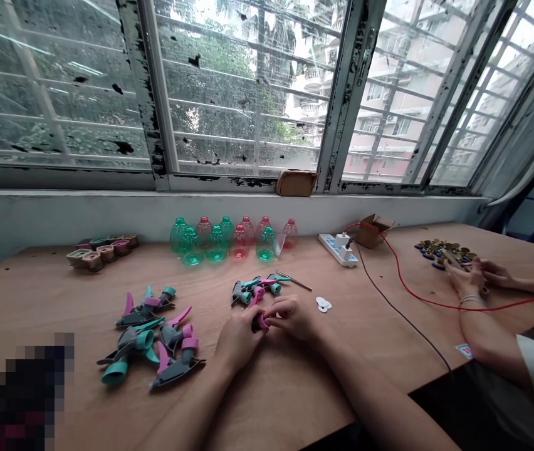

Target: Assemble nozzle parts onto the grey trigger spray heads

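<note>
My left hand (pixel 237 338) is closed around a trigger spray head (pixel 261 322) with a pink collar, its dark body mostly hidden by the fingers. The fingertips of my right hand (pixel 295 317) are pinched together at the collar's opening; whatever they hold is too small to make out. Just beyond both hands lies a small cluster of grey, teal and pink spray heads (pixel 248 294), with a pair of metal tweezers (pixel 295 280) beside it. White round discs (pixel 323 304) rest to the right of my right hand. More spray heads (pixel 154 341) are spread out on the left.
Green and pink clear bottles (pixel 216 244) stand along the wall. A power strip (pixel 338 250) has a red cable (pixel 403 282) and a dark cable crossing the table. At right, another person's hands (pixel 469 279) work beside brass-coloured parts (pixel 443 250). Small cases (pixel 102 252) sit at left.
</note>
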{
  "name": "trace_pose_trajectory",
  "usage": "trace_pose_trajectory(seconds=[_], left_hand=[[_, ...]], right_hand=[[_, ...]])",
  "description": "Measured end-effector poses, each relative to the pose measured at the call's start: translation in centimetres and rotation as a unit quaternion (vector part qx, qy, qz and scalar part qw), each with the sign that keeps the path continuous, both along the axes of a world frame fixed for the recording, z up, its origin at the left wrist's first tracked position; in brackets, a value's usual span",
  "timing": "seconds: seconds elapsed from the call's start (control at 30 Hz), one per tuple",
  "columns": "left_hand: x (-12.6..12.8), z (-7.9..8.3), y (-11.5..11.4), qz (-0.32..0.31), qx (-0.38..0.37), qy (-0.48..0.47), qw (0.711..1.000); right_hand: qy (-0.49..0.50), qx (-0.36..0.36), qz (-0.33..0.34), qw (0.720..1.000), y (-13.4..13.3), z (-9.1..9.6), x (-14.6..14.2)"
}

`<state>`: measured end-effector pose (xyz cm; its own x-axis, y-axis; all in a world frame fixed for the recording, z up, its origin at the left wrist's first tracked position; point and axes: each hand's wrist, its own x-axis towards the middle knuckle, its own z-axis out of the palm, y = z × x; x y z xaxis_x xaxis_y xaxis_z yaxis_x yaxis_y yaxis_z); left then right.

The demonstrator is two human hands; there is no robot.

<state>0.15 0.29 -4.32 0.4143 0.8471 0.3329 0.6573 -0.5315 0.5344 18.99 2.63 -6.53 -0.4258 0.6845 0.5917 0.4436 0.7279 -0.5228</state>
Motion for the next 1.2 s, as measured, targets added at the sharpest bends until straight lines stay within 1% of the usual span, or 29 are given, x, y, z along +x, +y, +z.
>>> trace_pose_trajectory(seconds=[0.13,0.3,0.53,0.63,0.8,0.9,1.03,1.2], left_hand=[[0.06,0.05,-0.15,0.014,-0.003,-0.003,1.0],[0.26,0.12,-0.36,0.007,0.0,0.002,1.0],[0.23,0.22,-0.46,0.003,-0.008,0.019,1.0],[0.23,0.35,-0.46,-0.005,-0.014,0.012,1.0],[0.36,0.55,-0.5,-0.01,-0.021,0.005,1.0],[0.35,0.49,-0.44,-0.012,-0.014,-0.002,1.0],[0.27,0.33,-0.31,-0.021,0.001,-0.014,1.0],[0.3,0.35,-0.18,-0.022,0.005,-0.007,1.0]], right_hand=[[0.002,-0.005,-0.008,1.0,-0.11,0.05,0.02],[-0.001,-0.016,0.001,1.0,-0.21,0.13,0.01],[0.004,0.004,-0.011,1.0,-0.34,-0.04,-0.18],[0.0,0.004,-0.008,1.0,-0.35,0.06,-0.09],[-0.039,0.011,0.007,0.999,-0.37,0.58,0.16],[-0.037,0.015,0.011,0.999,-0.36,0.62,0.11],[-0.021,-0.001,0.009,1.0,-0.36,0.49,0.03],[-0.031,-0.03,0.009,0.999,-0.36,0.7,0.11]])
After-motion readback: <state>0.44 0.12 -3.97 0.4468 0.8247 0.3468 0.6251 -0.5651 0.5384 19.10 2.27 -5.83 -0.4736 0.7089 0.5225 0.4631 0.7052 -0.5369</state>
